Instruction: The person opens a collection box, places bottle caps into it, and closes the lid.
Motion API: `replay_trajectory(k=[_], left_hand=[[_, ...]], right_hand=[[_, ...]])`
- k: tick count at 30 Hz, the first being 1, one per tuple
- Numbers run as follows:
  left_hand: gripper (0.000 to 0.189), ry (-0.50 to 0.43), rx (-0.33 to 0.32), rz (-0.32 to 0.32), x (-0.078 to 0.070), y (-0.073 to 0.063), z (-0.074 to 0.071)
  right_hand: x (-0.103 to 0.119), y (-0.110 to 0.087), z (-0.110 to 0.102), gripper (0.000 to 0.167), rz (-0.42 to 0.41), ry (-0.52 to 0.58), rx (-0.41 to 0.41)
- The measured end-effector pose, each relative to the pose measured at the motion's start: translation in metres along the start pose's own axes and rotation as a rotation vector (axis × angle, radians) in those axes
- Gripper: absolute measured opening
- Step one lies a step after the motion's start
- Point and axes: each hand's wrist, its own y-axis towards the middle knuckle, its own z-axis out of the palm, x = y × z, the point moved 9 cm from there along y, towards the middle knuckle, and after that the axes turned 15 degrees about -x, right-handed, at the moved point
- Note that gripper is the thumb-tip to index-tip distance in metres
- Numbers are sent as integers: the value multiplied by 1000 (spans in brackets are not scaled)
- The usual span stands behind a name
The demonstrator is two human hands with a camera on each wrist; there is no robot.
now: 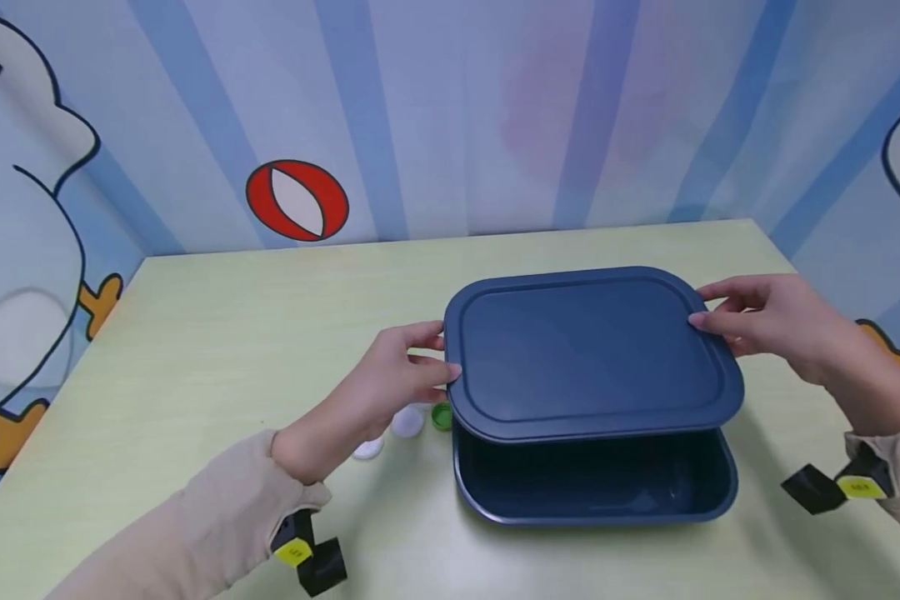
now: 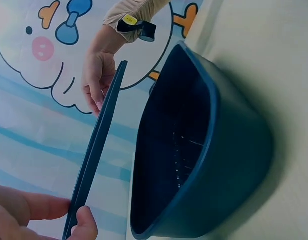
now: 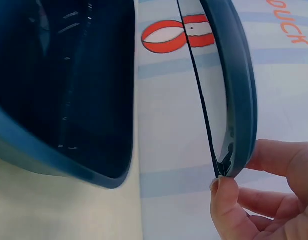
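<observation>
1. Lid: The dark blue lid (image 1: 592,354) is held above the dark blue box (image 1: 592,521), covering the far part of its opening in the head view. The left wrist view shows a gap between lid and box rim.
2. Lid orientation: The long axis runs left to right, one short end toward each hand. The flat, grooved face points up toward the head camera.
3. Left hand (image 1: 390,371): Pinches the lid's left short end, thumb on the upper face.
4. Right hand (image 1: 783,321): Pinches the lid's right short end near the far corner, thumb on the upper face.
5. Box orientation: It rests on the surface (image 1: 232,333), opening upward, long axis also left to right, roughly parallel to the lid's.
6. Adjacent items: A green cap (image 1: 442,417) and white discs (image 1: 408,421) lie left of the box, partly hidden by the left hand and arm.
</observation>
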Motion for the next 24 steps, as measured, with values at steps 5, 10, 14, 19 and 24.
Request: replay_trajectory(k=[5,10,14,19,24], left_hand=[[56,-5,-58,-3,-4,12,-4],[54,-16,-94,7,-9,29,-9],[50,-31,-125,16,-12,43,-12],[49,-50,-175,11,-11,61,-14],[45,-55,-200,21,-6,78,-10]], right_hand=[[4,14,-1,58,1,-1,23],[8,31,-1,60,-13,37,36],[8,44,1,61,-7,64,46],[5,58,7,65,-7,99,64],[-3,68,15,64,-4,134,87]])
